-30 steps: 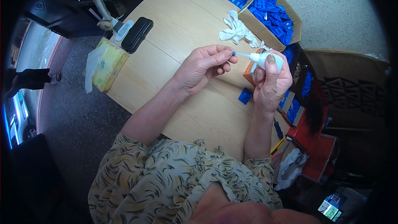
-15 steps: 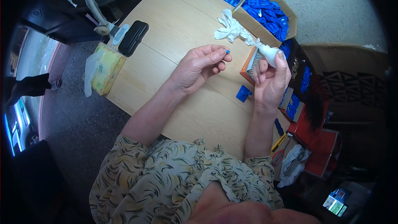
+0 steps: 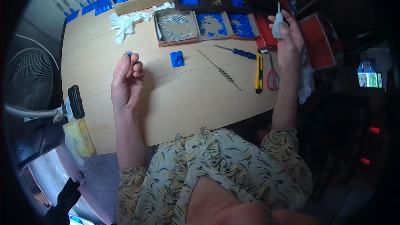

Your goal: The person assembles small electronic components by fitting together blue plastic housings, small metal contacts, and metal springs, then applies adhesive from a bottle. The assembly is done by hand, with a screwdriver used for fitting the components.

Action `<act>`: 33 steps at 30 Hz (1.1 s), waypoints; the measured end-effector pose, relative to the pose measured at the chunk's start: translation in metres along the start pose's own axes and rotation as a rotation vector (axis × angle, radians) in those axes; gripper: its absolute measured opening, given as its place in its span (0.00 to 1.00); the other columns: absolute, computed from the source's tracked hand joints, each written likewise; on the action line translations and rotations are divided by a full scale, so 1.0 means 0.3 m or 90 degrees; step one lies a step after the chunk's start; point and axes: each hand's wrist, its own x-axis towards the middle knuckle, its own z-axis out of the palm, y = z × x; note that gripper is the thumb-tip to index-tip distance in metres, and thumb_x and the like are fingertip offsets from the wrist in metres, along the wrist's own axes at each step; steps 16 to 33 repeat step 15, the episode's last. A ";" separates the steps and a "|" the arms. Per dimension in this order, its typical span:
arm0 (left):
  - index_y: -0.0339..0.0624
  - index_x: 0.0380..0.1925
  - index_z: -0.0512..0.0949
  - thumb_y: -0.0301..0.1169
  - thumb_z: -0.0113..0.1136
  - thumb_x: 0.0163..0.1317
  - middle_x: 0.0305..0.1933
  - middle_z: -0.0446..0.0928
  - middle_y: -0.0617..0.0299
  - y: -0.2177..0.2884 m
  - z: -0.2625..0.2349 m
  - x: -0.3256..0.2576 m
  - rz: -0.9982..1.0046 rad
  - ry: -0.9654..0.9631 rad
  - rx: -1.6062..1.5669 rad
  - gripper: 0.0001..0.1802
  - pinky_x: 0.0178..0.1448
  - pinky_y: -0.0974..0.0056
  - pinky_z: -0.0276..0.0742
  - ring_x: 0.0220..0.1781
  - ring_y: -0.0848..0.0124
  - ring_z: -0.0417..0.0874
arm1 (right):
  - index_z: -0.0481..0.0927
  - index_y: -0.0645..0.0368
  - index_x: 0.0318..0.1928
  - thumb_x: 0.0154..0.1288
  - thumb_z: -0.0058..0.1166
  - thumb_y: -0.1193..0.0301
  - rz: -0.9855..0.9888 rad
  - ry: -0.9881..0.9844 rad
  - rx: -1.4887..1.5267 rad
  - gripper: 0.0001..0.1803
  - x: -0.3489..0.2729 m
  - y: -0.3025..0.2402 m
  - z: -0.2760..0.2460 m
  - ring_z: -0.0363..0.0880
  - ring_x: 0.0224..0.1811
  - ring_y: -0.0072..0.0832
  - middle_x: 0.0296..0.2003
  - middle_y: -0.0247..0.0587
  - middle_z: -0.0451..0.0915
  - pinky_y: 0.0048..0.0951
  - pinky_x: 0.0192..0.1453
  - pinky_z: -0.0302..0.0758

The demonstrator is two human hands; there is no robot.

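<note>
My left hand (image 3: 126,81) is raised over the left part of the table, pinching a tiny blue piece (image 3: 128,54) between thumb and fingertips. At the right, my right hand (image 3: 288,46) grips a small white squeeze bottle (image 3: 277,30), its thin nozzle pointing up. Between the hands lie a blue plastic block (image 3: 177,59) and a thin metal rod with a coiled spring (image 3: 225,74). Nearer my right hand are a blue-handled screwdriver (image 3: 243,53), a yellow utility knife (image 3: 259,75) and red-handled scissors (image 3: 273,80).
Along the back stand a cardboard box (image 3: 143,1) of blue parts, a tray of small metal pieces (image 3: 158,37) and trays of blue bits (image 3: 198,36). Crumpled white gloves (image 3: 123,27) lie at the back left. A tissue pack (image 3: 79,137) and black case (image 3: 75,101) sit at the left edge.
The view has swung to the right, bringing the trays and tools into sight. My hands are farther apart, the right one farther right with the bottle. The left still pinches the blue piece.
</note>
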 end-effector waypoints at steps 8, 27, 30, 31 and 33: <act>0.40 0.47 0.75 0.32 0.56 0.72 0.41 0.76 0.64 -0.088 -0.021 0.000 -0.061 0.008 -0.007 0.09 0.37 0.75 0.74 0.35 0.78 0.75 | 0.67 0.65 0.55 0.70 0.48 0.83 0.047 0.019 -0.084 0.15 -0.066 0.306 -0.124 0.80 0.55 0.29 0.52 0.50 0.80 0.27 0.60 0.74; 0.41 0.50 0.73 0.30 0.54 0.73 0.42 0.76 0.64 -0.109 -0.042 0.014 -0.066 0.015 0.034 0.09 0.38 0.75 0.75 0.37 0.77 0.76 | 0.66 0.66 0.56 0.71 0.45 0.86 0.015 0.058 -0.146 0.15 -0.052 0.446 -0.140 0.78 0.58 0.32 0.56 0.53 0.77 0.29 0.63 0.74; 0.41 0.50 0.73 0.30 0.54 0.73 0.42 0.76 0.64 -0.109 -0.042 0.014 -0.066 0.015 0.034 0.09 0.38 0.75 0.75 0.37 0.77 0.76 | 0.66 0.66 0.56 0.71 0.45 0.86 0.015 0.058 -0.146 0.15 -0.052 0.446 -0.140 0.78 0.58 0.32 0.56 0.53 0.77 0.29 0.63 0.74; 0.41 0.50 0.73 0.30 0.54 0.73 0.42 0.76 0.64 -0.109 -0.042 0.014 -0.066 0.015 0.034 0.09 0.38 0.75 0.75 0.37 0.77 0.76 | 0.66 0.66 0.56 0.71 0.45 0.86 0.015 0.058 -0.146 0.15 -0.052 0.446 -0.140 0.78 0.58 0.32 0.56 0.53 0.77 0.29 0.63 0.74; 0.41 0.50 0.73 0.30 0.54 0.73 0.42 0.76 0.64 -0.109 -0.042 0.014 -0.066 0.015 0.034 0.09 0.38 0.75 0.75 0.37 0.77 0.76 | 0.66 0.66 0.56 0.71 0.45 0.86 0.015 0.058 -0.146 0.15 -0.052 0.446 -0.140 0.78 0.58 0.32 0.56 0.53 0.77 0.29 0.63 0.74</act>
